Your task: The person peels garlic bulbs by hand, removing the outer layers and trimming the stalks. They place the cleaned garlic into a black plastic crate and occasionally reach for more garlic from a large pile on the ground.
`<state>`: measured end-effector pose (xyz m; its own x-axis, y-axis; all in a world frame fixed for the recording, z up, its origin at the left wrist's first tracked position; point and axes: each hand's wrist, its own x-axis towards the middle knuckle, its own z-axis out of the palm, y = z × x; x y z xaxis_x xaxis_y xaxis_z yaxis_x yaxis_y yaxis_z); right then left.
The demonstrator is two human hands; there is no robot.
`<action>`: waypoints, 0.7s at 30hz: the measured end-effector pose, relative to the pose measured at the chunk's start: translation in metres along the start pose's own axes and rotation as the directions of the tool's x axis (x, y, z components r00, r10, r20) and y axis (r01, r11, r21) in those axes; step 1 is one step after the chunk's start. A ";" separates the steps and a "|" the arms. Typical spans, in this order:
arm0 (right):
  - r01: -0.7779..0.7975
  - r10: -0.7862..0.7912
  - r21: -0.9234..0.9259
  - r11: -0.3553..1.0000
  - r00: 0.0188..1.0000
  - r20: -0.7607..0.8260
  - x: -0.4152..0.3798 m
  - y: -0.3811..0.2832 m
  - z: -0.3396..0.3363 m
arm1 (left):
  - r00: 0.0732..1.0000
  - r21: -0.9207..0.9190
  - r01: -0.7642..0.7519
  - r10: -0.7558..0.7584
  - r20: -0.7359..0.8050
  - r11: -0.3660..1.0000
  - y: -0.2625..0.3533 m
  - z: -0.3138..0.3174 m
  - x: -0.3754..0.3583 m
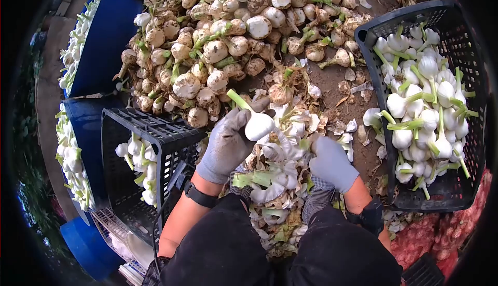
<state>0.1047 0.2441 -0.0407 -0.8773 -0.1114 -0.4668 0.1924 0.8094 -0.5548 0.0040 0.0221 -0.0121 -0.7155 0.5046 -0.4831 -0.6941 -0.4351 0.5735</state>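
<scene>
My left hand point(228, 143), in a grey, dirt-stained glove, is closed on a white garlic bulb point(259, 126) with a short green stem pointing up and left. To the right, my right hand point(333, 164) is also gloved, slightly blurred, with its fingers curled in beside the peelings; I cannot tell what is in them. Between and below the hands lies a heap of garlic skins point(275, 182) with cut green leaf pieces, around my feet. Beyond it rises a large pile of unpeeled garlic point(207, 52), brown and soil-covered.
A black crate point(371, 37) of cleaned bulbs stands at right, another crate point(155, 130) with several bulbs at left. Blue tubs point(104, 42) filled with garlic line the far left. Red net sacks point(415, 234) lie at lower right. Loose skins cover the soil point(337, 96).
</scene>
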 end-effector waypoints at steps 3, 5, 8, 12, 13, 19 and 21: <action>0.195 -0.167 -0.017 0.981 0.877 0.450 -0.025 -0.018 0.012 | 0.976 -0.162 -0.205 0.189 -0.109 0.965 0.019 -0.016 0.018; 0.214 -0.170 -0.022 0.977 0.831 0.529 -0.029 -0.020 0.026 | 0.954 -0.135 -0.297 0.288 -0.080 0.945 0.044 0.005 0.027; 0.192 -0.222 0.116 0.975 0.898 0.381 -0.019 -0.046 -0.013 | 0.920 -0.025 -0.298 0.295 0.257 0.954 0.061 0.118 0.013; 0.076 -0.061 0.250 0.965 0.996 -0.065 0.030 -0.028 -0.034 | 0.801 0.359 -0.596 0.563 0.203 0.719 0.098 0.096 0.026; -0.023 0.125 0.415 0.910 0.967 -0.221 0.059 -0.012 -0.023 | 0.800 0.371 -0.594 0.571 0.185 0.714 0.097 0.081 0.028; -0.178 0.227 0.259 0.949 0.959 -0.172 0.139 -0.019 -0.004 | 0.932 0.845 -0.216 0.361 0.030 0.489 -0.005 -0.011 0.044; -0.072 0.191 0.553 0.830 0.969 -0.159 0.122 -0.028 -0.002 | 0.851 0.958 -0.287 0.454 0.264 -0.020 -0.007 -0.013 0.034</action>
<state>-0.0092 0.2089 -0.0804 -0.8832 0.1381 -0.4482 0.4663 0.3614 -0.8074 -0.0168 0.0327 -0.0410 -0.9030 0.4290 0.0239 0.2947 0.5779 0.7610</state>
